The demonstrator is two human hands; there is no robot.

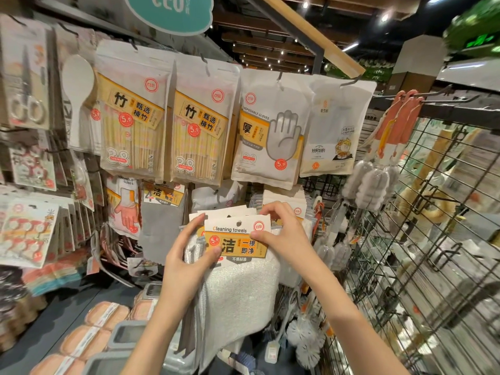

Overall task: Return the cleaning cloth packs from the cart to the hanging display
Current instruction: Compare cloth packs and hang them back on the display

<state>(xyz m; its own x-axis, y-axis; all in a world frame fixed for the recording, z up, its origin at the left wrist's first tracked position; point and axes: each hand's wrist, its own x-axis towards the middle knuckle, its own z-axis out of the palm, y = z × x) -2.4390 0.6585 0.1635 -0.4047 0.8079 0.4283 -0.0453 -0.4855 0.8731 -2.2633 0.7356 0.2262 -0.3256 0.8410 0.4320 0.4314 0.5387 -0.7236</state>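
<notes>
Both hands hold the cloth pack [238, 255] at its card header, in front of the hanging display [270, 201], below the gloves pack [270, 131]. Left hand [189, 255] grip pinches the header's left edge, right hand [281, 234] grip pinches its top right corner. Hook not visible; best to keep the header flat and line its punched hole up before pushing on. Reads "Cleaning towels", "CEO", "5.9"; gloves pack reads "DISPOSABLE GLOVES".

The single head camera is looking forward and slightly down from the person's own height, facing the hanging display [205, 125] at close range. The wire rack [422, 239] is running along the right edge of the view.
</notes>
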